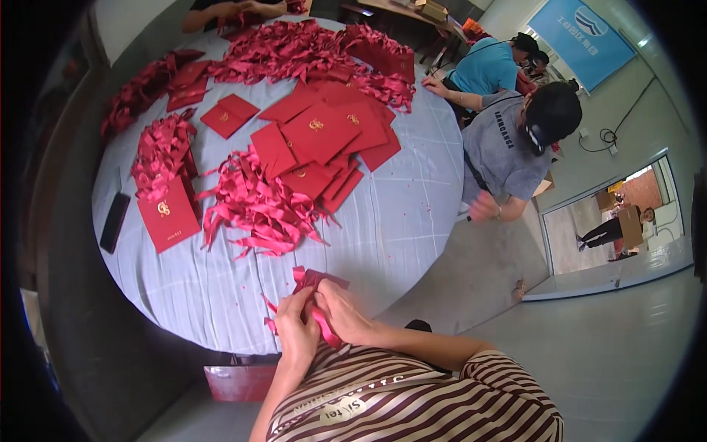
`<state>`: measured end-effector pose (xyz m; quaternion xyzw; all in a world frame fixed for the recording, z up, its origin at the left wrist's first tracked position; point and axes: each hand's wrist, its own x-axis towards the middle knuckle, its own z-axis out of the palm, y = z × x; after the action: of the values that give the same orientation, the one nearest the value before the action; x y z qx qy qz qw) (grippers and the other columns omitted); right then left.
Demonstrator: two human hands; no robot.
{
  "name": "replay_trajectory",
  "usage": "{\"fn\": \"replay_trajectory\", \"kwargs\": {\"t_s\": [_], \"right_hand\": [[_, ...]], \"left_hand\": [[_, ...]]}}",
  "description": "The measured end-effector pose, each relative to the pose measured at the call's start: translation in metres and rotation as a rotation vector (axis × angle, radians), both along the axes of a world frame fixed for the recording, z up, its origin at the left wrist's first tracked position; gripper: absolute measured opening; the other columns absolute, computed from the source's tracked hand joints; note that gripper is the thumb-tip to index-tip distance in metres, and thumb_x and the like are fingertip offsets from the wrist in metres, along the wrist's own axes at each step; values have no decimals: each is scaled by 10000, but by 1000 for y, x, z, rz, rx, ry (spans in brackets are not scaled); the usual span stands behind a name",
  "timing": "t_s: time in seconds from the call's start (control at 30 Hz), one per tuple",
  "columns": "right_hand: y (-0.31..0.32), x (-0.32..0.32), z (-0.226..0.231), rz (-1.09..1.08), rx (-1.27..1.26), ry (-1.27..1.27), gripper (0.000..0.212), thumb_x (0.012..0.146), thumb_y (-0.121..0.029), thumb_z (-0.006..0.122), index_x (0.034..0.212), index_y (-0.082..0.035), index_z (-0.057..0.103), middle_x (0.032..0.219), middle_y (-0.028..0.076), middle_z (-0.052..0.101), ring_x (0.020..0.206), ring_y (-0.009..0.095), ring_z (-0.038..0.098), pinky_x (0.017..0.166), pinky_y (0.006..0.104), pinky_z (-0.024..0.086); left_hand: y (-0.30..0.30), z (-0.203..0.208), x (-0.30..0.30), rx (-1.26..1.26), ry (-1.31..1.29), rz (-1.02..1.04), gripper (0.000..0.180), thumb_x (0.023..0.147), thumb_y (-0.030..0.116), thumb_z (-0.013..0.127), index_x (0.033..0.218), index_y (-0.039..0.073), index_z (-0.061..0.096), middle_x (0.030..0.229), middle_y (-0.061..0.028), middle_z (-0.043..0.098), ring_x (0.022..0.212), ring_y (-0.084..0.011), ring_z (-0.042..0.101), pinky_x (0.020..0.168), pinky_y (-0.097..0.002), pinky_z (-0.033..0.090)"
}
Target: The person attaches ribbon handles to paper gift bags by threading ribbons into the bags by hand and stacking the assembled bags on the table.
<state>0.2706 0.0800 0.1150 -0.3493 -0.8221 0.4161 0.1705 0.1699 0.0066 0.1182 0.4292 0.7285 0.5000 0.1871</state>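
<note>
At the near edge of the round table, my left hand [297, 324] and my right hand [343, 313] are close together with fingers curled. Between them is a red ribbon [326, 328], whose loose ends stick out on both sides. A dark red card or folder [333, 281] shows just beyond my fingers, partly hidden by them. Which fingers pinch which part is hard to make out. Past my hands lies a loose heap of red ribbons [261, 214]. Behind it is a pile of red folders [324, 132] with gold emblems.
A pale cloth covers the table [398, 236]. Left of the ribbons lie another red folder [168, 217] and a black phone [114, 221]. More ribbon heaps [272, 48] fill the far side, where another person's hands [247, 9] work. At right stands a person in grey [501, 140].
</note>
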Motion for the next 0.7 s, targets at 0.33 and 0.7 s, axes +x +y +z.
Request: {"fn": "replay_trajectory", "kwargs": {"t_s": [0.33, 0.7], "right_hand": [[0, -1, -11, -38, -129, 23, 157, 888, -82, 496, 893, 42, 399, 831, 261, 546, 782, 440, 561, 643, 483, 433], [11, 9, 7, 60, 98, 145, 59, 839, -62, 534, 841, -4, 543, 790, 201, 574, 744, 403, 571, 625, 455, 450]], "left_hand": [[-2, 0, 3, -88, 60, -38, 332, 724, -67, 573, 1042, -5, 643, 849, -205, 624, 791, -345, 578, 716, -413, 464], [-2, 15, -6, -14, 270, -152, 278, 753, -78, 542, 1006, -19, 644, 859, -184, 634, 761, -336, 553, 713, -402, 453]]}}
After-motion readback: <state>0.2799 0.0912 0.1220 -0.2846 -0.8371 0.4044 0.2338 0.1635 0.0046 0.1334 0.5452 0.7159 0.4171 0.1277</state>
